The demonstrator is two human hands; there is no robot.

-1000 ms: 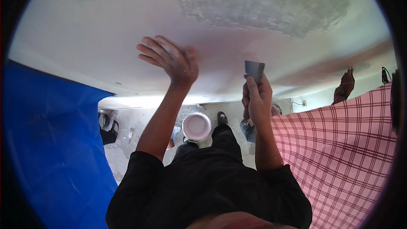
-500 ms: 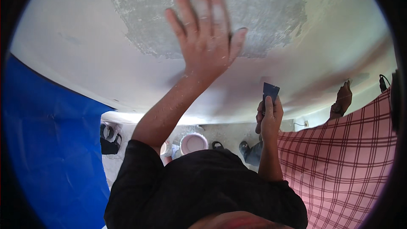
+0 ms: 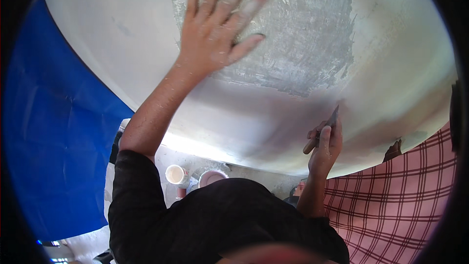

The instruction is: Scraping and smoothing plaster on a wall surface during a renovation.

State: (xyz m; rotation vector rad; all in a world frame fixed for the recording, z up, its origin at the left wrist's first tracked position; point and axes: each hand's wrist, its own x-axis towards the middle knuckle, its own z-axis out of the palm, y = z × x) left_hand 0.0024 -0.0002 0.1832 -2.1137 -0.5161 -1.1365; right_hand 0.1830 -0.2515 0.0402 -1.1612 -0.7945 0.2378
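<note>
My left hand [image 3: 210, 39] is open, fingers spread, over the left part of a rough grey patch [image 3: 312, 34] on the white wall [image 3: 132, 44]. Its fingertips are blurred, and I cannot tell whether the palm touches the surface. Flecks of pale dust cling to the hand and forearm. Closed around the handle of a putty knife [image 3: 334, 116], my right hand [image 3: 326, 149] is below the patch's lower right. The blade points up towards the wall, seen nearly edge-on; whether it touches is unclear.
A blue sheet [image 3: 58, 132] hangs at the left, a pink plaid cloth [image 3: 391, 200] at the right. Another person's hand [image 3: 393, 150] partly shows above the cloth. On the floor stand a white tub [image 3: 177, 175] and a pinkish bucket [image 3: 213, 177].
My left hand has shifted left over the patch. The putty knife, still in my right hand, has turned from broad side to nearly edge-on. The whole view has tilted, and the other person's hand shows less.
</note>
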